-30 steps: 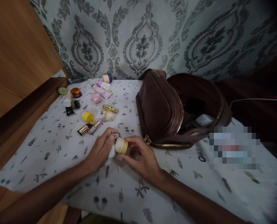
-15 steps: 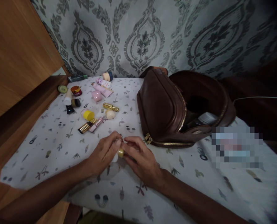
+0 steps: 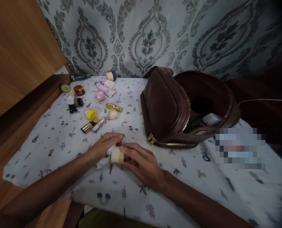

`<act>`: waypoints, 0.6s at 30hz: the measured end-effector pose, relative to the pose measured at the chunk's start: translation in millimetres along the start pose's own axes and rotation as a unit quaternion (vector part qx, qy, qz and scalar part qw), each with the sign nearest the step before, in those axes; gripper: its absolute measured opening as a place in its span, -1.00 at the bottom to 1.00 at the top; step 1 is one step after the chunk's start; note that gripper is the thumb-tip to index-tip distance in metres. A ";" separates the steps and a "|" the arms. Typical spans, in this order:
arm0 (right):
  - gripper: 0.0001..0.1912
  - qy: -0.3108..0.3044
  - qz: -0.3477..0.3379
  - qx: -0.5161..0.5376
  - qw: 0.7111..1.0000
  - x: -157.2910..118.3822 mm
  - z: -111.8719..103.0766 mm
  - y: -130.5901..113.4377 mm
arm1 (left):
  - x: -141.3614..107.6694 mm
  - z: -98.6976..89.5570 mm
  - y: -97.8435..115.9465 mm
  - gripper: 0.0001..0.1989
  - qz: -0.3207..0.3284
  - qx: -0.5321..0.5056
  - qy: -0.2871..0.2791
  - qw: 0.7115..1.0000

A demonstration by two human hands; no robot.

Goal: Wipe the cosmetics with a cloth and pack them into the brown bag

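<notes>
A small cream-and-gold cosmetic jar [image 3: 117, 155] is between my hands, just above the cloth-covered table. Around the jar's gold end the fingers of my right hand [image 3: 143, 161] are closed. My left hand [image 3: 105, 145] is closed on a white tissue [image 3: 104, 162], which hangs below its fingers and meets the jar's left side. Part of the tissue is hidden under the left hand. Beyond the hands lie a pink lipstick [image 3: 99, 124], a gold-and-black lipstick [image 3: 90, 125] and a gold tube [image 3: 114, 107].
An open brown leather bag [image 3: 164, 107] stands right of centre, with a grey-lidded container [image 3: 211, 119] inside. Several jars and tubes, including a yellow-capped jar [image 3: 91, 114] and a red jar [image 3: 79, 90], lie at the back left. A wooden panel [image 3: 22, 47] borders the left side.
The jar has turned and moved slightly left, so its cream side now shows. More of the white tissue is visible under my left hand. The view has shifted slightly.
</notes>
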State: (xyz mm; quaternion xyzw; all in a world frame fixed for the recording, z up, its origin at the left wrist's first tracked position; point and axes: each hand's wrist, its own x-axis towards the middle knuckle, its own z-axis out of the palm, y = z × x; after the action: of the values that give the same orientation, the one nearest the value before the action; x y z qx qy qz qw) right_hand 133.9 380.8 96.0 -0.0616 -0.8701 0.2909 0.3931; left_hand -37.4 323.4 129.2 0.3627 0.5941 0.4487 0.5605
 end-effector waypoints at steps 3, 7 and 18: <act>-0.64 0.045 0.032 0.057 0.997 2.8 0.2 -1.6 | -2.7 4.0 -1.3 -0.49 -0.041 -0.022 0.006 0.999; -0.58 0.082 0.031 0.082 0.993 7.9 -6.9 -6.0 | -6.3 6.2 0.2 -0.53 -0.034 0.002 0.039 0.999; -0.54 0.243 0.124 -0.070 0.960 28.3 -138.0 -20.1 | -25.8 47.0 24.0 -0.62 0.168 0.293 -0.024 0.941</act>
State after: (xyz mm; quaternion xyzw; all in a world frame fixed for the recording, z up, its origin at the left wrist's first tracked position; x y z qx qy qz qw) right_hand 216.3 436.9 197.4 -0.2649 -0.7522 0.2522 0.5482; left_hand 10.3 313.3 162.1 0.6158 0.6165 0.3335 0.3599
